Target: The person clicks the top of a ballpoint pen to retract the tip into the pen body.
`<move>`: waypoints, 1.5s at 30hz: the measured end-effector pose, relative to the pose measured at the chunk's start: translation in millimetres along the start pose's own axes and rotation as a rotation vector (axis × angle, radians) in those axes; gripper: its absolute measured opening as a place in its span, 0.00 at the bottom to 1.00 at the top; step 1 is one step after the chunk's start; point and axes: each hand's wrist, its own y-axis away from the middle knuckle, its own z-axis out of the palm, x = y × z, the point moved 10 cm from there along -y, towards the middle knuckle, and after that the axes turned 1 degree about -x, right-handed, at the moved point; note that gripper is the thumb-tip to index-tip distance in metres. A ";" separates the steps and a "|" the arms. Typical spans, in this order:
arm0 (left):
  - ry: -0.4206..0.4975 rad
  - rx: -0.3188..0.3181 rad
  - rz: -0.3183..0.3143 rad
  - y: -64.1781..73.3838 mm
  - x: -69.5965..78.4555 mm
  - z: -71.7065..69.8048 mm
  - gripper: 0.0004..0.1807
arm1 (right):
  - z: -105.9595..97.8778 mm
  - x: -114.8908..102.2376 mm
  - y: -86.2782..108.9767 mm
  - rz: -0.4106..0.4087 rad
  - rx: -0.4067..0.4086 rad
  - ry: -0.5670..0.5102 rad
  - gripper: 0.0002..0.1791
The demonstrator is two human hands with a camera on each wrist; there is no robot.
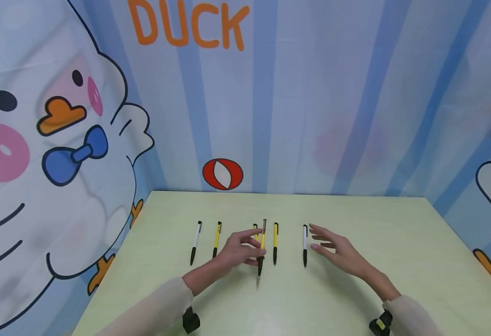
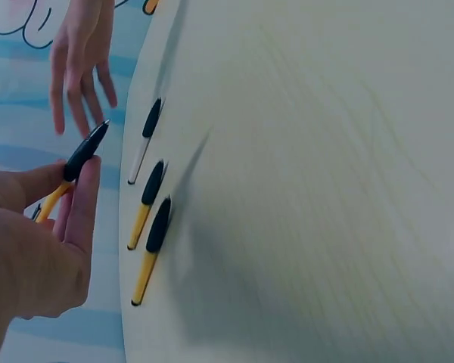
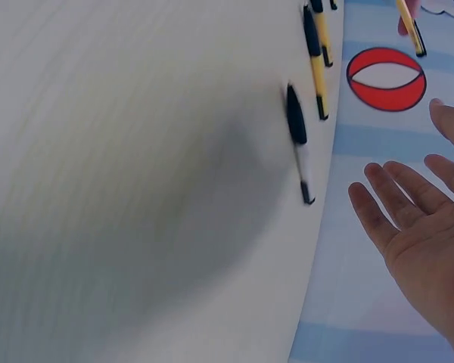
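Note:
My left hand (image 1: 241, 248) pinches a yellow pen (image 1: 263, 240) with a black grip between thumb and fingers, raised over the table, its black tip pointing down toward me. Behind that hand a second yellow pen (image 1: 255, 227) lies partly hidden. Just right of the held pen rests another yellow pen (image 1: 275, 242). A white pen (image 1: 305, 245) with a black grip lies farther right, near the fingertips of my right hand (image 1: 337, 252). In the right wrist view the right hand (image 3: 431, 242) has its fingers spread and holds nothing.
On the left of the row lie a white pen (image 1: 196, 243) and a yellow pen (image 1: 217, 239), the latter partly covered by the left hand. The pale table (image 1: 354, 214) ends at a printed cloth backdrop (image 1: 304, 93) with a duck picture.

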 end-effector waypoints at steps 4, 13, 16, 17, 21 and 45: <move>0.024 0.001 0.025 -2.4 7.9 12.4 0.35 | 16.1 -14.2 -16.0 -0.011 -0.026 -0.019 0.33; 0.076 -0.005 0.055 -5.1 23.8 28.0 0.37 | 44.0 -42.4 -37.2 -0.059 -0.097 -0.115 0.54; 0.100 -0.017 0.061 -3.2 24.4 31.1 0.37 | 49.7 -47.4 -39.2 -0.095 -0.109 -0.141 0.58; 0.107 -0.021 0.065 -2.6 24.5 32.1 0.37 | 51.4 -48.2 -39.5 -0.097 -0.112 -0.148 0.59; 0.124 -0.033 0.069 -1.0 24.2 34.1 0.37 | 55.2 -49.7 -39.0 -0.102 -0.121 -0.156 0.61; 0.138 -0.064 0.090 2.9 38.1 25.8 0.35 | 44.3 -74.6 -51.4 -0.112 -0.080 -0.150 0.62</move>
